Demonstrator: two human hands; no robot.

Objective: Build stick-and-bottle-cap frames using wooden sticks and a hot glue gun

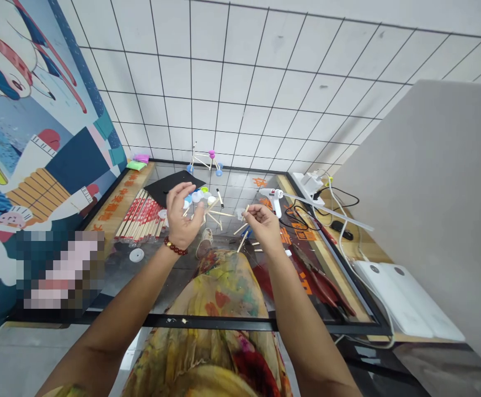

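Note:
My left hand (pixel 183 218) is raised over the glass table, its fingers apart and nothing seen in them. Thumb and fingertips of my right hand (pixel 264 225) pinch what looks like a short wooden stick (pixel 246 209). Between the hands, a small frame of joined wooden sticks (pixel 214 214) stands on the glass. Blue, white and green bottle caps (pixel 197 196) lie behind it, partly hidden by my left hand. A black-and-white marker (pixel 220 198) is beside the caps. Loose cut sticks (pixel 244 241) lie below my right hand.
Chopsticks in red wrappers (pixel 140 216) and black card (pixel 170 184) lie left. A stick structure with blue caps (pixel 218 172) stands behind. At right are a white glue gun (pixel 274 199), cables, a power strip (pixel 306 187) and red-handled cutters (pixel 325 281).

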